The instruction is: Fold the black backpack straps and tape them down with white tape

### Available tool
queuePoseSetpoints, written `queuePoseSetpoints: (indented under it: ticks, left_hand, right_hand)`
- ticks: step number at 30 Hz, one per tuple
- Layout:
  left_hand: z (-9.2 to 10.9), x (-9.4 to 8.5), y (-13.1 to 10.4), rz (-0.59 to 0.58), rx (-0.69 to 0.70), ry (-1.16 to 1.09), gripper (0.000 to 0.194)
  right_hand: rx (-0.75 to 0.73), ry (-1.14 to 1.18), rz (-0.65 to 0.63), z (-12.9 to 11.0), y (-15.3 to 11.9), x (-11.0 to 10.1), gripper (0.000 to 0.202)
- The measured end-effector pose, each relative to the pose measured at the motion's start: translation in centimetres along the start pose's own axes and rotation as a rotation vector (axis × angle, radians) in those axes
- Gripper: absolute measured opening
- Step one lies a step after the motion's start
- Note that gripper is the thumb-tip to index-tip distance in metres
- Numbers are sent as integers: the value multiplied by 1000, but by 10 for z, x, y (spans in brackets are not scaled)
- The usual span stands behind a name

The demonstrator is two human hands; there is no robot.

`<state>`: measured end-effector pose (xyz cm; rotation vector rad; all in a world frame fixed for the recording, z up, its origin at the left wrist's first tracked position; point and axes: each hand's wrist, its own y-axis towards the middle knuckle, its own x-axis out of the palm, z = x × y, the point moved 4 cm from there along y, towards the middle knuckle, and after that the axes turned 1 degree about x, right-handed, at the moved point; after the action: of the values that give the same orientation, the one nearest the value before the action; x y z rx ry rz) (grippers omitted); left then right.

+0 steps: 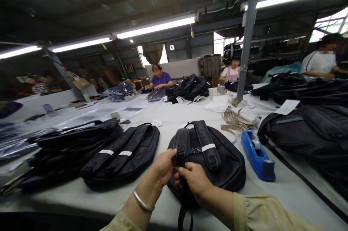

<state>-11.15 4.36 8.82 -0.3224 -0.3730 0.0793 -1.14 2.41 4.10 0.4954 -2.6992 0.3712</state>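
A black backpack [228,156] lies on the white table in front of me, its two padded shoulder straps facing up. A white band [208,147] crosses the right strap; none shows on the left one. My left hand [164,167] pinches the left shoulder strap [181,140] beside its buckle. Just below the buckle, my right hand [194,180] is closed on the black webbing, thumb on top. The webbing's loose end [182,218] hangs toward the table's near edge. Parts of the fingers are hidden behind the strap.
Beside it on the left lies another backpack [136,147] with white-banded straps, then a stack of black bags [78,147]. A blue tape dispenser [257,156] and beige strips [236,118] are at the right, near more bags [312,133]. Co-workers sit behind; a metal post [247,38] rises there.
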Motion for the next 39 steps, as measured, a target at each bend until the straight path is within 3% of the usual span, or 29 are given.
queuePoseSetpoints:
  ticks: [5, 9, 13, 19, 22, 27, 30, 35, 39]
  left_hand:
    - [-19, -6, 5, -117, 13, -95, 20]
    - [-29, -7, 7, -17, 41, -161, 25]
    - [-25, -9, 3, 21, 146, -239, 28]
    - [-22, -14, 2, 56, 172, -225, 30]
    - [-18, -16, 1, 33, 172, -217, 29]
    - [-18, -11, 0, -20, 221, -262, 26]
    - [-22, -12, 0, 34, 189, -241, 22]
    - [-14, -17, -1, 55, 185, -258, 21]
    - [-8, -10, -5, 19, 211, -225, 18]
  right_hand:
    - [-28, -37, 20, -22, 9, -5, 44]
    - [-67, -113, -47, -22, 6, -4, 44]
    - [-31, -185, -26, -9, 4, -6, 42]
    - [-99, -123, -33, -27, 16, 8, 39]
    - [-168, -170, -109, -22, 10, 10, 27]
    - [-119, -315, -23, -8, 8, 3, 18]
    - [-218, -432, -24, -34, 14, 6, 22]
    - [-547, -1086, 85, -91, 5, 9, 25]
    - [-692, -1224, 96, -108, 6, 14, 15]
